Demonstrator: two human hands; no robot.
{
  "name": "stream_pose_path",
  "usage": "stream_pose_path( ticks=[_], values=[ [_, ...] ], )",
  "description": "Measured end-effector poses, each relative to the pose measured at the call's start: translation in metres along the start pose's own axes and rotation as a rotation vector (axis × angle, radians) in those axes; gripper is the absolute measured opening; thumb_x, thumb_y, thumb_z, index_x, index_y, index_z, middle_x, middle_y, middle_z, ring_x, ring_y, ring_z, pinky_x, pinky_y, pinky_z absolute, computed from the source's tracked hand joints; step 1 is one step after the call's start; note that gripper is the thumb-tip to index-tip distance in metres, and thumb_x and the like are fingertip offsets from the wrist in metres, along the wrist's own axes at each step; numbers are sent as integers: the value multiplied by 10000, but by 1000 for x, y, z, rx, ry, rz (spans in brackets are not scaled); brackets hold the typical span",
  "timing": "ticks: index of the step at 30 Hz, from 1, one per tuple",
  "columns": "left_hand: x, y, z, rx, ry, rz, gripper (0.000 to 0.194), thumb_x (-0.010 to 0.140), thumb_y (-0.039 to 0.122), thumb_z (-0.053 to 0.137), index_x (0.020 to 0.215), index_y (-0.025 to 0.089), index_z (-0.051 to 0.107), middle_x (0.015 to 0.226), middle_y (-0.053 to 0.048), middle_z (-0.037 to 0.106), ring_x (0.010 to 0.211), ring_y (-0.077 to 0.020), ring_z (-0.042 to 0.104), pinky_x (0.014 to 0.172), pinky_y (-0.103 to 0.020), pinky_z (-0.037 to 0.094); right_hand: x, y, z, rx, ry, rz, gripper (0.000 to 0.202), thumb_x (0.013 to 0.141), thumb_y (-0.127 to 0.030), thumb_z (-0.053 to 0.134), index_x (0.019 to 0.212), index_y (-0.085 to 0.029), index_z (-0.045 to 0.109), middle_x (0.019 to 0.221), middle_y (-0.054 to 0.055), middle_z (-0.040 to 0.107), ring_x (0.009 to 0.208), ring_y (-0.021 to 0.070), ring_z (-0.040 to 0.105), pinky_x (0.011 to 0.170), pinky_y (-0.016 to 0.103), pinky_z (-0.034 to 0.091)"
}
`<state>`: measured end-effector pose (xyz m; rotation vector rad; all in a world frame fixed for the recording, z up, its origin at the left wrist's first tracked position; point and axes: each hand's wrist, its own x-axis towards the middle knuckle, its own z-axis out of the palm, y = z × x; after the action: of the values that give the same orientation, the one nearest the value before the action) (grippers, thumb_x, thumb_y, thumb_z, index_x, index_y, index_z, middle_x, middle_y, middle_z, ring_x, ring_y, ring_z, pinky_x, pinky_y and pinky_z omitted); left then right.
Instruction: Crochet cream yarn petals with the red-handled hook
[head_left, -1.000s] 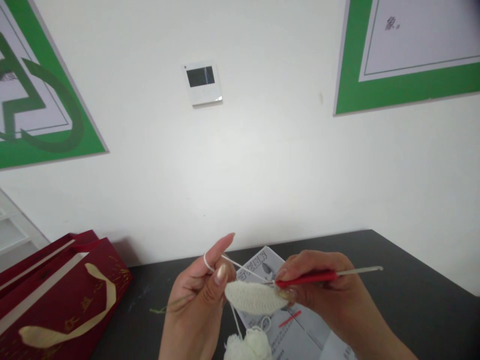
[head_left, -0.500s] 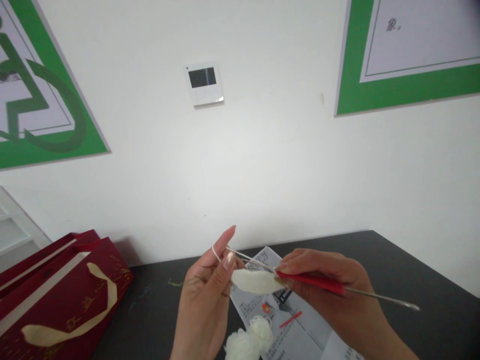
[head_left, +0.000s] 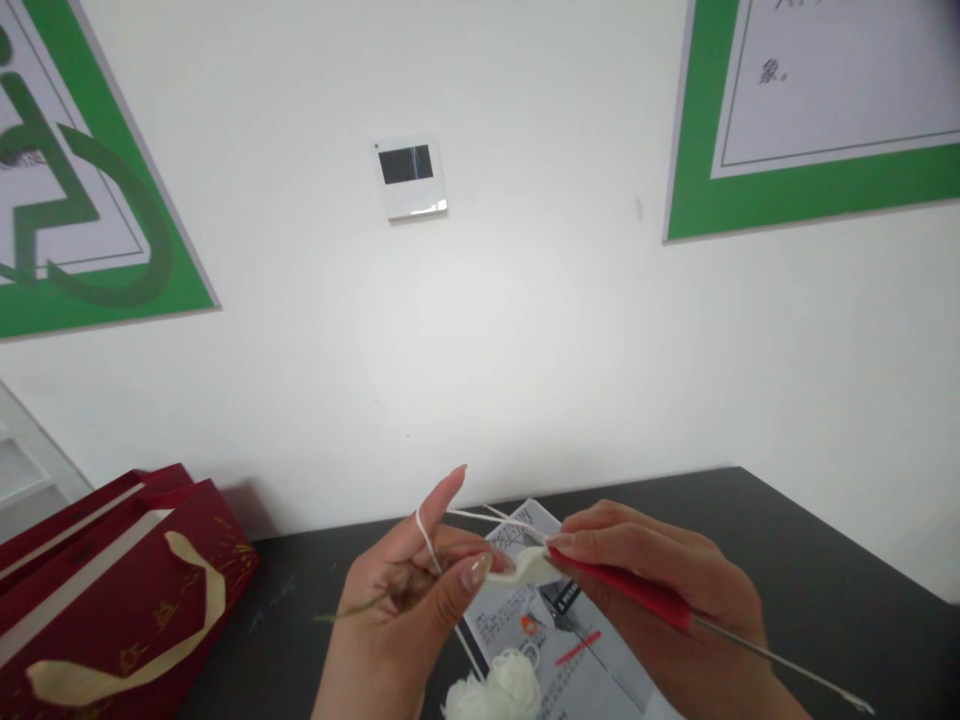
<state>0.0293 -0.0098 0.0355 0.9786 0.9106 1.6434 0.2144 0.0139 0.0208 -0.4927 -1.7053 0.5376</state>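
Note:
My left hand [head_left: 409,590] pinches the left end of a cream knitted strip [head_left: 531,566] between thumb and fingers, its index finger raised with white yarn [head_left: 426,535] looped round it. In my right hand [head_left: 667,585] is a crochet hook with a red handle [head_left: 637,590]; its metal shaft points down to the right. The right fingertips are at the strip's right end, and the hook's working tip is hidden there. Yarn runs between both hands. Below them lies a fluffy ball of white yarn [head_left: 499,688] on a printed sheet [head_left: 585,655].
Red gift bags [head_left: 142,590] with a cream ribbon stand at the left on the dark table [head_left: 300,570]. Behind it, the white wall bears a small panel [head_left: 411,180] and two green-framed signs [head_left: 817,195] [head_left: 161,240].
The knitted strip has turned from showing its broad face to a thin, curved edge. My left hand has shifted slightly left, and the hook's free end has dipped down to the right.

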Motion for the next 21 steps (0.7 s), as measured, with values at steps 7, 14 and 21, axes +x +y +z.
stream_pose_path(
  ticks=[7, 14, 21],
  values=[
    [-2, -6, 12, -42, 20, 14, 561, 626, 194, 873, 1168, 209, 730, 720, -65, 782, 632, -171, 698, 605, -221, 540, 2, 2, 10, 119, 116, 141, 242, 774, -58, 735, 861, -281, 769, 792, 14, 773, 689, 167, 728, 538, 188, 548],
    [-2, -13, 24, -356, 112, -43, 572, 625, 67, 852, 1165, 196, 713, 643, -18, 750, 574, -109, 684, 600, -166, 531, -3, 4, 21, 285, 240, 195, 219, 757, -72, 755, 811, -284, 770, 737, 11, 758, 605, 144, 695, 471, 174, 521],
    [-7, -22, 27, -316, 44, -40, 913, 705, 152, 825, 1495, 253, 379, 728, -13, 754, 619, -119, 679, 626, -188, 538, 1, 2, 24, 271, 266, 136, 245, 732, -32, 751, 796, -266, 784, 728, 24, 755, 619, 150, 699, 525, 189, 551]
  ],
)
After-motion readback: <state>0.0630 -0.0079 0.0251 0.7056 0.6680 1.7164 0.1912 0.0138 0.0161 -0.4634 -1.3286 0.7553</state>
